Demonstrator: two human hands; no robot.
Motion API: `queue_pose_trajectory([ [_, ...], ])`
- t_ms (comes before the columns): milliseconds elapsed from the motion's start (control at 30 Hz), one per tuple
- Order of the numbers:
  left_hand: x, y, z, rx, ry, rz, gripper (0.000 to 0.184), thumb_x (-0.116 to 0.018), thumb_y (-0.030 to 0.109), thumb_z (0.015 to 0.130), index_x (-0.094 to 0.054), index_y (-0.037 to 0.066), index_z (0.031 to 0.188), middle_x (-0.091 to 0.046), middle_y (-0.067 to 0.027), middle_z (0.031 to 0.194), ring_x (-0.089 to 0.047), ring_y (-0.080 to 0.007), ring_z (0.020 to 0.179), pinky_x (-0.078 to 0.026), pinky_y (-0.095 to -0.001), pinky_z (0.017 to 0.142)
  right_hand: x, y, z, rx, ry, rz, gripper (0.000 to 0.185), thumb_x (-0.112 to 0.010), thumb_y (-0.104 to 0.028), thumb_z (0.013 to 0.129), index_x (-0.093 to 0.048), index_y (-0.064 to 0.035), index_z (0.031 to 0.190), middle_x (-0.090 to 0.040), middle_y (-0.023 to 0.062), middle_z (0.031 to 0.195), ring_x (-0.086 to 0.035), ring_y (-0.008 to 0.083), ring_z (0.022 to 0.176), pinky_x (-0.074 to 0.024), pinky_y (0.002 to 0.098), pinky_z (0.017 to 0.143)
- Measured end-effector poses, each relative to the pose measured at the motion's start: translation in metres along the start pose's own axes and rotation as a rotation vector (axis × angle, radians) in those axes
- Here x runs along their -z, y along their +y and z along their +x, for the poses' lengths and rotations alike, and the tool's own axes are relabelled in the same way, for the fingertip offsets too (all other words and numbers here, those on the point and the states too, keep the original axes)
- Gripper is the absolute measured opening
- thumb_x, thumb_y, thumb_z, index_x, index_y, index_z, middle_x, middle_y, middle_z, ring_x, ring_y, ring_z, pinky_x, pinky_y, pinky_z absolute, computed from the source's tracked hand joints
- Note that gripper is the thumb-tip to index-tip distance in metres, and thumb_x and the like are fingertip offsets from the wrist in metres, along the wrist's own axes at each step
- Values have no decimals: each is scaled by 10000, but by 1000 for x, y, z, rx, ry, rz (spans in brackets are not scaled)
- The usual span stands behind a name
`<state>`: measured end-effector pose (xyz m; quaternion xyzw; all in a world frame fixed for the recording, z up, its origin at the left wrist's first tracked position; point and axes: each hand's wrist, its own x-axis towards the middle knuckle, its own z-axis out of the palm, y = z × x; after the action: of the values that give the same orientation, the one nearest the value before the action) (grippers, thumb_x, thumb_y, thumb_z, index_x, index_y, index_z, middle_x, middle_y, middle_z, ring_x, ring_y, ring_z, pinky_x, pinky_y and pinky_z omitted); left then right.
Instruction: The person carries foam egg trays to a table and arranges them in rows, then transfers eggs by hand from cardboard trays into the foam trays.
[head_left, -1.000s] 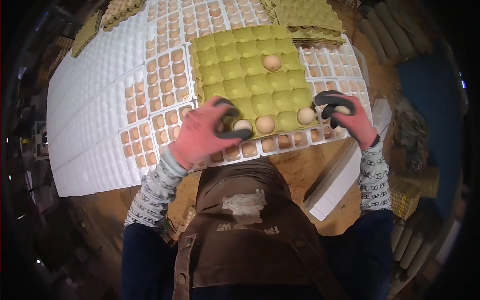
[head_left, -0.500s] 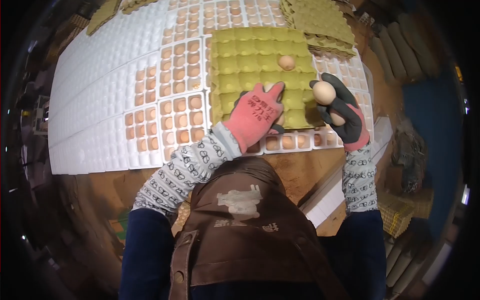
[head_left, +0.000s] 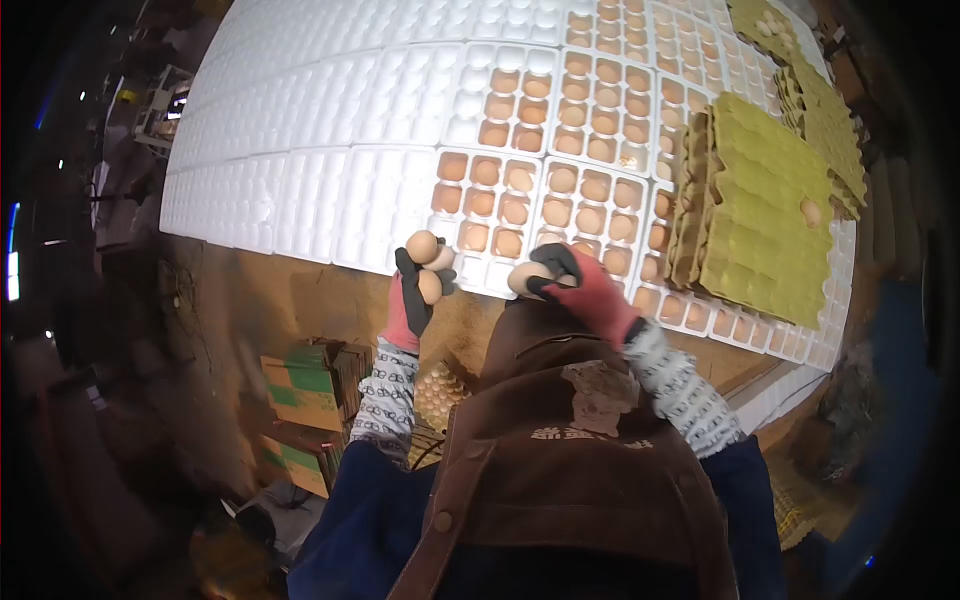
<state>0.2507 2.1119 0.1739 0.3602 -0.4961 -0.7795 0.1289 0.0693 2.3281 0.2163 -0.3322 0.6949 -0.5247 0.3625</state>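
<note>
My left hand (head_left: 420, 285), in a pink and black glove, is closed around several eggs (head_left: 422, 246) just off the front edge of the white trays. To its right, my gloved right hand (head_left: 572, 283) grips eggs (head_left: 528, 277) too, with the fingers hiding part of them. Both hands are over the near end of a white plastic tray (head_left: 487, 273) whose cups are mostly filled with brown eggs. Further right, a yellow pulp egg tray (head_left: 765, 200) lies tilted on other pulp trays, with one egg (head_left: 811, 213) on it.
White trays (head_left: 300, 110) spread far to the left. More filled ones lie behind and right. Pulp trays (head_left: 815, 120) are stacked at the far right. Below the table edge on the left are cardboard boxes (head_left: 300, 385) and a pile of eggs (head_left: 438, 395).
My view has turned left. Both hands have left the yellow pulp tray, my left now holding several eggs, and are at the white tray. Only one egg shows on the pulp tray.
</note>
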Motion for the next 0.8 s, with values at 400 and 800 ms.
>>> queue_pose_trajectory([
  [400,47,15,17,-412,-13,1101,531,-778,166,721,-569,41,1194,-583,-92,1136,-634,-221,944,-519,-318,774,-73,32,54,-447,108,189,244,-615,-170,838,-643,-22,1031,-669,140,931,-640,301,789,-521,348,707],
  [800,61,-11,49,-720,168,1349,397,-477,10,823,-562,22,1211,-543,-180,1205,-469,-378,1145,-335,-469,1034,65,-35,-4,131,431,-552,513,-677,-164,806,-524,-82,1289,-517,159,1324,-502,329,1214,-415,397,1023],
])
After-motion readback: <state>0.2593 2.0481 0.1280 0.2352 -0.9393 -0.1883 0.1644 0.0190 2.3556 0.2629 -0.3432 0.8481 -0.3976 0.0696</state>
